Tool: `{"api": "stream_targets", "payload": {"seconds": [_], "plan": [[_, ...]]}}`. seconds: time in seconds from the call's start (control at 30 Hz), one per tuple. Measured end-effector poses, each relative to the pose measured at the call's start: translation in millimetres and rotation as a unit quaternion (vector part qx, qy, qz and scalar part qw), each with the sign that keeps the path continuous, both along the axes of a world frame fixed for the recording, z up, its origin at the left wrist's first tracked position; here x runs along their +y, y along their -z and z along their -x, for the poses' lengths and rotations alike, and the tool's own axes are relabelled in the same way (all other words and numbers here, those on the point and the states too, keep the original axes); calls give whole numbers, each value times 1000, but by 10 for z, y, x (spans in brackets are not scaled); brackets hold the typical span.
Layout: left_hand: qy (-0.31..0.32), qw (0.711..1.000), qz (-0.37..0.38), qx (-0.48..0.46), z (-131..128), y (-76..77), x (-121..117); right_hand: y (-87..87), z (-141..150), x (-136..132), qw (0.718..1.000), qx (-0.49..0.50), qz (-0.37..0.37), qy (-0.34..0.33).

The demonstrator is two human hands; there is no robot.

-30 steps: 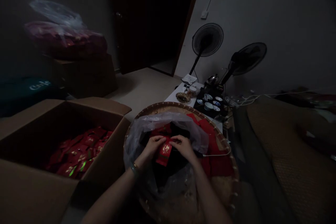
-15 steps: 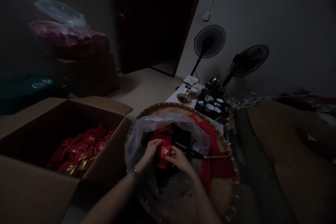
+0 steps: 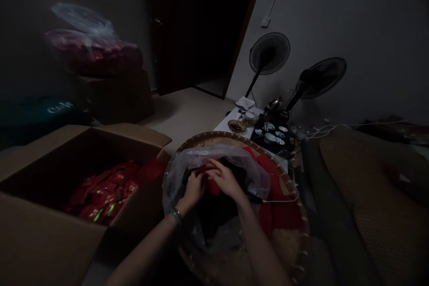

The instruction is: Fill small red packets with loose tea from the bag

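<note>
My left hand (image 3: 193,189), a bracelet on its wrist, is closed at the edge of a small red packet (image 3: 213,186) inside a clear plastic bag (image 3: 182,163). Reaching over the same packet, my right hand (image 3: 224,180) has its fingers stretched out and partly apart. Both hands cover much of the packet. The bag lies open in a round woven basket (image 3: 288,254), its inside very dark. A black device with a white cord (image 3: 281,200) sits by my right wrist. Red sheets (image 3: 284,216) rest along the basket's right side.
At left stands an open cardboard box (image 3: 43,237) holding many red packets (image 3: 110,187); a blurred red shape (image 3: 153,170) shows by its right wall. Behind are a stuffed plastic bag (image 3: 97,51) on a carton, two fans (image 3: 270,53), and a low table with cups (image 3: 270,137).
The gold-printed packet held between both hands has left them. A red blur now shows at the box's right wall. My right hand has moved up, its fingers stretching over another red packet.
</note>
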State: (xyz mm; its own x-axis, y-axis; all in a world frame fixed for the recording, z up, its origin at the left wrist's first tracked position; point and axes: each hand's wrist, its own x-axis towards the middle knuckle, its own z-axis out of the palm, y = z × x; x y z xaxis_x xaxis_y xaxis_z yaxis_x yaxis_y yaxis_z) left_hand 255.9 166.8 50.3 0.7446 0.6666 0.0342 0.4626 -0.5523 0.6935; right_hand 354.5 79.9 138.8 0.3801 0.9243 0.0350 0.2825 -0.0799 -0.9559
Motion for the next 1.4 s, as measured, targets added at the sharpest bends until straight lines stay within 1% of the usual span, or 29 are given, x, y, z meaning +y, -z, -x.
{"api": "stream_targets", "payload": {"seconds": [0.03, 0.07, 0.1, 0.13, 0.17, 0.2, 0.23, 0.27, 0.33, 0.37, 0.47, 0.53, 0.57, 0.63, 0.73, 0.83, 0.93, 1.0, 1.03, 1.13, 1.2, 1.27, 1.4], "plan": [[10, 999, -31, 37, 9, -34, -3, 84, -42, -27, 995, -90, 49, 17], [16, 996, -55, 69, 16, -68, -4, 177, -80, -70, 975, -191, 105, 30], [18, 993, -69, 94, 21, -100, -5, 270, -110, -119, 944, -283, 165, 41], [19, 990, -79, 114, 24, -129, -5, 359, -127, -168, 908, -354, 217, 50], [19, 988, -87, 127, 28, -153, -5, 438, -132, -209, 876, -406, 253, 59], [18, 987, -92, 133, 32, -173, -6, 506, -128, -239, 851, -442, 275, 69], [17, 986, -96, 135, 36, -188, -6, 562, -119, -257, 836, -465, 281, 78], [15, 986, -99, 134, 43, -198, -7, 606, -111, -263, 830, -480, 271, 87], [13, 987, -104, 119, 60, -208, -4, 663, -111, -250, 834, -490, 234, 99], [12, 989, -106, 105, 70, -209, -1, 678, -122, -236, 840, -489, 212, 99], [25, 995, -88, 33, 89, -203, 13, 676, -182, -197, 881, -450, 118, 81], [38, 998, -47, -32, 86, -189, 20, 651, -212, -182, 909, -405, 30, 94], [36, 997, -20, -66, 80, -179, 20, 636, -216, -178, 916, -386, -11, 113], [14, 991, 41, -131, 57, -156, 16, 610, -197, -176, 914, -372, -58, 151], [-10, 972, 156, -177, 19, -126, 1, 596, -122, -183, 904, -391, -78, 154], [1, 940, 288, -185, 0, -117, -16, 606, -45, -197, 888, -425, -94, 146], [-5, 907, 371, -198, 6, -121, -32, 614, -8, -212, 873, -454, -111, 137], [-11, 897, 393, -204, 20, -122, -43, 609, -6, -221, 872, -456, -117, 131], [-12, 896, 393, -206, 28, -120, -47, 603, -8, -224, 877, -447, -116, 135], [-9, 906, 370, -207, 51, -111, -54, 578, -22, -230, 895, -405, -99, 162], [-5, 912, 356, -203, 60, -107, -53, 564, -26, -233, 899, -395, -92, 165], [-5, 910, 362, -203, 60, -109, -51, 563, -21, -239, 897, -402, -94, 156], [-11, 886, 410, -215, 51, -125, -54, 593, 3, -264, 885, -428, -115, 144]]}}
